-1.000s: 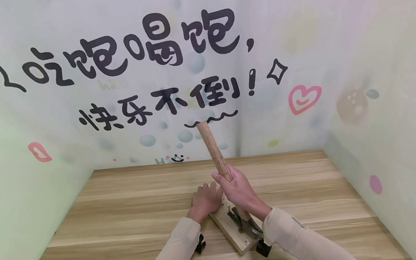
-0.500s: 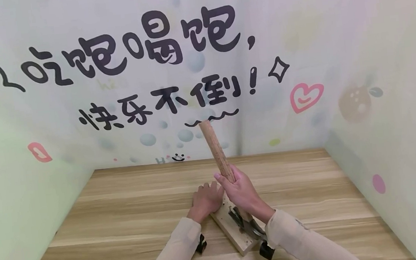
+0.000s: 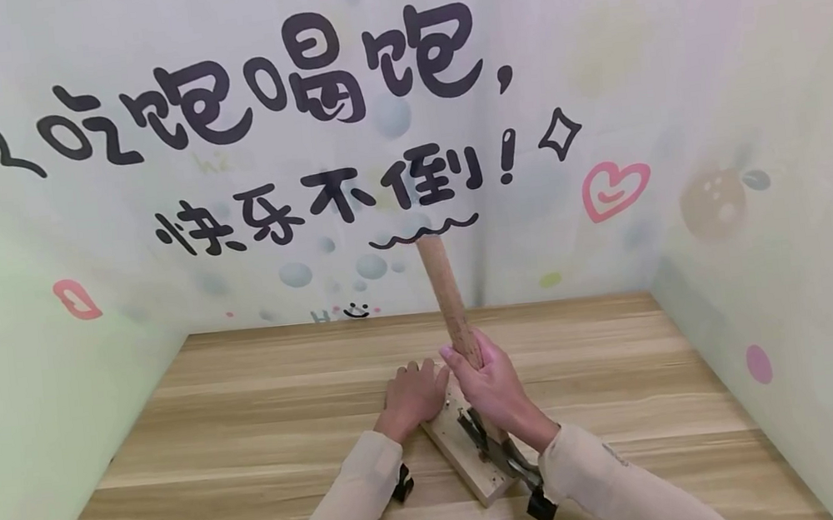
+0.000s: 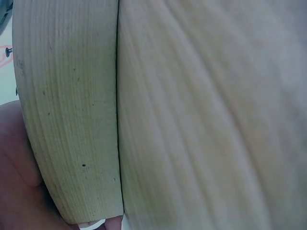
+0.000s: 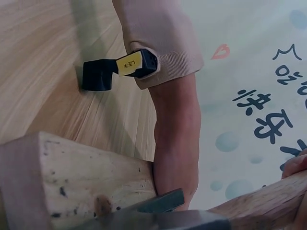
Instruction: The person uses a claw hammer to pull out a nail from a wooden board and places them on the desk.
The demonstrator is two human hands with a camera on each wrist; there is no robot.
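My right hand grips the wooden handle of a claw hammer, the handle slanting up and away. Its dark metal head lies low over a thick pale wooden board, partly hidden by the hand and sleeve. On the board's far end rests my left hand, holding it with fingers over the edge. The left wrist view shows the board's side, with fingertips curled at its end and a nail standing at the left. Small dark holes mark the board's face.
The board sits on a wood-grain table. Behind it hangs a pale printed backdrop with dark lettering. Black wrist mounts hang below both sleeves, one by the left cuff, one by the right cuff.
The hammer handle has swung to the right and stands more upright, my right hand moving right with it. The head has shifted slightly. The left hand and the board stay in place.
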